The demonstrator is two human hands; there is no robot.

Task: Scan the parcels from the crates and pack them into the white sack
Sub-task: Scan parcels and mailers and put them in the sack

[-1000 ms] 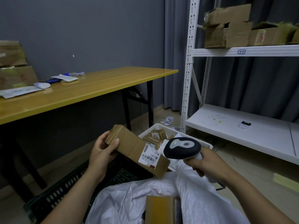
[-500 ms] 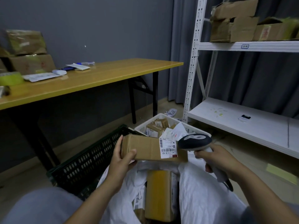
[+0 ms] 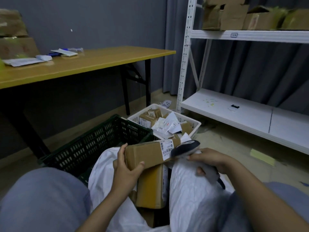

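Observation:
My left hand (image 3: 125,168) grips the near end of a long brown cardboard parcel (image 3: 147,154) with a white barcode label at its far end. It hovers over the open mouth of the white sack (image 3: 189,190) between my knees. My right hand (image 3: 207,161) holds a dark handheld scanner (image 3: 185,148), whose head touches the parcel's labelled end. Another brown parcel (image 3: 151,188) stands upright inside the sack. Behind the sack are a dark green crate (image 3: 93,144) and a white crate (image 3: 195,124) holding several small parcels and papers.
A yellow-topped table (image 3: 93,62) with papers and boxes stands at the left. A white metal shelf rack (image 3: 234,108) with cardboard boxes on its upper shelf stands at the right. My knees (image 3: 41,195) frame the sack.
The parcel has come down and toward me, from above the crates to just over the sack's mouth. The scanner has moved down along with it.

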